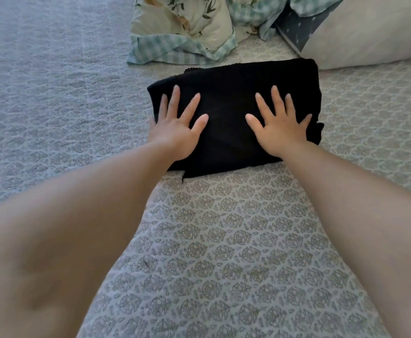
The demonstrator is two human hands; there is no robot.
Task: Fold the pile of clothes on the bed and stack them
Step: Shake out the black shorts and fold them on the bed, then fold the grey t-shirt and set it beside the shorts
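**Both palms flat on a folded black garment**

Black garment [233,118] lies folded into a rough rectangle on the bed [224,240], toward the far edge of the patterned quilt. A small flap pokes out at its near left corner, and loose fabric sticks out on the right side.

Left hand [178,125] rests on the garment's left half, fingers straight and spread, palm down; its outer edge overlaps the fold's left border. Right hand [280,125] sits flat on the right half, fingers likewise splayed. Neither hand curls around cloth.

Beyond the garment, near the far edge: a crumpled heap of checked and floral clothes [187,32]. A white pillow [370,37] lies at the far right corner, just beside the garment's far right corner.
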